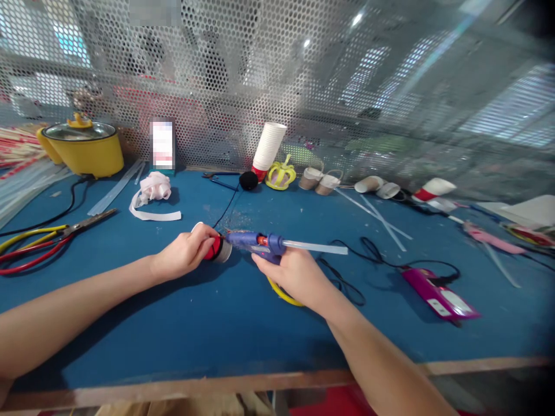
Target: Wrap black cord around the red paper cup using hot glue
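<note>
My right hand (297,274) is closed around a blue hot glue gun (255,242) with a clear glue stick (318,248) jutting out of its back. The nozzle points left and meets a small red and white paper cup (219,248). My left hand (186,252) is wrapped over that cup and holds it on its side on the blue table (173,323). A yellow strip (281,293) curves out from under my right hand.
Red and yellow pliers (39,242) lie at the left, a white ribbon bundle (154,193) behind them, and a yellow pot (82,147) at the back left. A cup stack (269,147), a yellow crown shape (281,173) and cut cups stand along the mesh wall. A magenta device (437,294) with black cord lies at the right.
</note>
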Demonstrator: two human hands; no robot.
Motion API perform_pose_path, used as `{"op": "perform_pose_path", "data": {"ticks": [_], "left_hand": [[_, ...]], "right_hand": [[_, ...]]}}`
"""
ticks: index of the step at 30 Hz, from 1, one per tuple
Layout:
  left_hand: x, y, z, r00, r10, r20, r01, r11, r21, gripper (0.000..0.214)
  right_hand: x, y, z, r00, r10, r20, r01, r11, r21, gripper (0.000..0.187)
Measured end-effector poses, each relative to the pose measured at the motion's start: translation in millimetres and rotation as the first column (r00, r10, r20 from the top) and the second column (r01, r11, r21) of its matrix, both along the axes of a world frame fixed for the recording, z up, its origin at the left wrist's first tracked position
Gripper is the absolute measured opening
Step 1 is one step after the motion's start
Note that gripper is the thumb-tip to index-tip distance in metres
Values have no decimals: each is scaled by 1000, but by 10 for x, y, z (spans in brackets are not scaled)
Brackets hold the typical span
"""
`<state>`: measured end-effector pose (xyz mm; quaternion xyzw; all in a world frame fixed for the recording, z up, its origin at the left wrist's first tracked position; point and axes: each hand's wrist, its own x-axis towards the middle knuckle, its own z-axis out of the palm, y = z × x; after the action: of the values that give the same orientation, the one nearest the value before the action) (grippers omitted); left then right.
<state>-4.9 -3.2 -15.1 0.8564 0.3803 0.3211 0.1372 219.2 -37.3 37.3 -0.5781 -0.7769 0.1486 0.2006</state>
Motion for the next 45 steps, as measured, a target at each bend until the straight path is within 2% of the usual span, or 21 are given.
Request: {"op": "perform_pose_path", "data": {"ticks": [6, 12, 19, 27, 35, 45], "left_hand": [[-8, 0, -23, 999, -42, -13, 42, 997, 71, 20], [-6, -7, -15, 999, -39, -10, 39, 998, 57, 21], [-6, -15, -7, 999, -39, -17, 40, 998, 47, 20], [13, -5, 27, 999, 42, 11, -41, 996, -79, 23], [43, -9, 84, 996, 77, 35, -73, 992, -101, 22], [49, -3, 88, 991, 121, 51, -114, 985, -131, 24]], "right_hand": [[-24, 74, -2, 993, 92, -69, -88, 994, 63, 17], [19, 24, -3, 997, 65, -47, -63, 997, 37, 18], [-37, 51, 35, 989, 102, -104, -97, 994, 53, 16], [3, -27, -3, 1000, 21, -17, -20, 999, 28, 18], [-5, -46, 0, 987, 116, 114, -135, 974, 184, 17], [-23, -100, 29, 979, 164, 125, -184, 968, 171, 13]]}}
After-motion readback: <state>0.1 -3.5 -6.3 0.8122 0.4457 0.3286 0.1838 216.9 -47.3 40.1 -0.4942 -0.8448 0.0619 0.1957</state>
